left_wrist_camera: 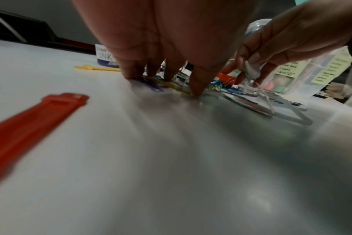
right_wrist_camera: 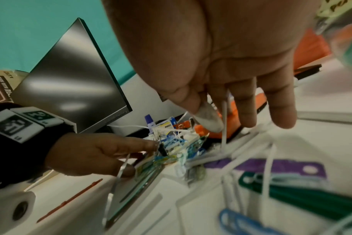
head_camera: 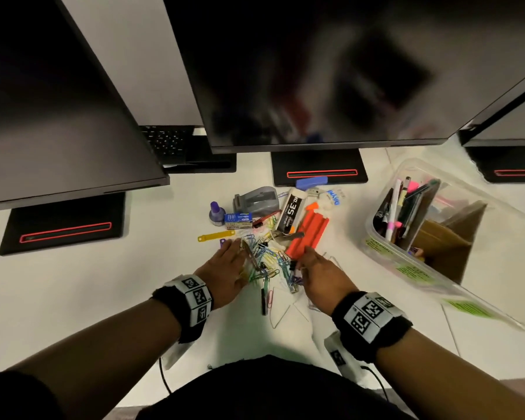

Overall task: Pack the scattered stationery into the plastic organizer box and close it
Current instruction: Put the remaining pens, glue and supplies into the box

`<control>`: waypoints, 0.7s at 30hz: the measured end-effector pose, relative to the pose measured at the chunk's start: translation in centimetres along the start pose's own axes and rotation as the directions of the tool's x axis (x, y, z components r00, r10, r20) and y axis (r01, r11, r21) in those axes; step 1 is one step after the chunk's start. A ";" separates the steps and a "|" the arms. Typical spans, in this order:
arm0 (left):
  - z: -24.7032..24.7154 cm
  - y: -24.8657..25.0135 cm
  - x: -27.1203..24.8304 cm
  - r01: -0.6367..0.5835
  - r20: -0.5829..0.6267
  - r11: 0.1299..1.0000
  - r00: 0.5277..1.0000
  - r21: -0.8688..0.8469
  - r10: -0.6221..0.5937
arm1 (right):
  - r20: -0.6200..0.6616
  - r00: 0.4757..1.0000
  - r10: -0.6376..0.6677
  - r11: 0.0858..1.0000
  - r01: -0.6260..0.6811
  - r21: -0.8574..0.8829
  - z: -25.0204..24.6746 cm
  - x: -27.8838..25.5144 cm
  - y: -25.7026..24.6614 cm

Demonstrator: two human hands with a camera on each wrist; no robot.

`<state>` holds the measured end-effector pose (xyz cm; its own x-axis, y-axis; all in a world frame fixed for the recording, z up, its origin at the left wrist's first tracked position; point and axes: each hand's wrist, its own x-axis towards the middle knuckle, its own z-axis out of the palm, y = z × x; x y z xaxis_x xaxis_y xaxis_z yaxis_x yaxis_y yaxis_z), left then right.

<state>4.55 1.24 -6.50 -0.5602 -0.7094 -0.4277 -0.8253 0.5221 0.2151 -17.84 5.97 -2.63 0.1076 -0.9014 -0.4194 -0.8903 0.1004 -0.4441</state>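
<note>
Head view: nearest the camera are the two forearms with marker-printed wristbands point(head_camera: 196, 298). The left hand point(head_camera: 225, 268) lies palm down on the white desk point(head_camera: 73, 298), fingers straight, their tips touching the left edge of a heap of coloured paper clips point(head_camera: 267, 262). The right hand point(head_camera: 319, 274) sits at the right edge of the same heap; its fingertips are hidden here. Just beyond the right fingers lies an orange plastic piece point(head_camera: 308, 234); beyond the left fingers lie a yellow strip point(head_camera: 215, 237), a purple ink bottle point(head_camera: 216, 213) and a grey tape dispenser point(head_camera: 256, 201). The plastic organizer box point(head_camera: 455, 286) stands open, well to the right of the right hand, with pens point(head_camera: 394, 213) upright in one compartment.

Left wrist view: a red strip point(left_wrist_camera: 36, 120) lies closest to the lens. The left fingertips point(left_wrist_camera: 197, 89) press straight down on clips — nothing is gripped. To their right, the right-hand fingers point(left_wrist_camera: 249, 63) pinch a thin white wire-like item point(left_wrist_camera: 259, 93); it is blurred.

Right wrist view: large blurred clips point(right_wrist_camera: 241, 222) lie nearest. The right thumb point(right_wrist_camera: 207, 119) and forefinger close on the white wire point(right_wrist_camera: 224, 120) — the other fingers hang extended. The left hand point(right_wrist_camera: 94, 152) rests flat to the left of them, against the clip heap point(right_wrist_camera: 177, 147)
</note>
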 end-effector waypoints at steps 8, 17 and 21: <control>-2.1 -1.4 0.7 0.031 -0.099 0.984 0.994 -0.174 -0.049 | -0.424 0.902 0.079 0.990 -0.021 0.141 -7.9 -3.0 0.3; -1.2 -1.4 1.3 0.041 -0.096 0.985 0.994 -0.165 -0.057 | -0.546 0.727 0.417 0.908 -0.359 0.216 -13.0 -5.1 7.0; -1.7 -0.4 1.6 0.037 -0.105 0.989 0.993 -0.145 -0.052 | -0.489 0.722 0.490 0.871 -0.431 0.237 -12.0 -5.6 8.4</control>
<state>3.84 -0.89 -5.80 -0.5205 -0.7814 -0.3442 -0.8469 0.4212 0.3245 -31.21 6.79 5.52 -0.5749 -0.8074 -0.1328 -0.7171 0.5753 -0.3935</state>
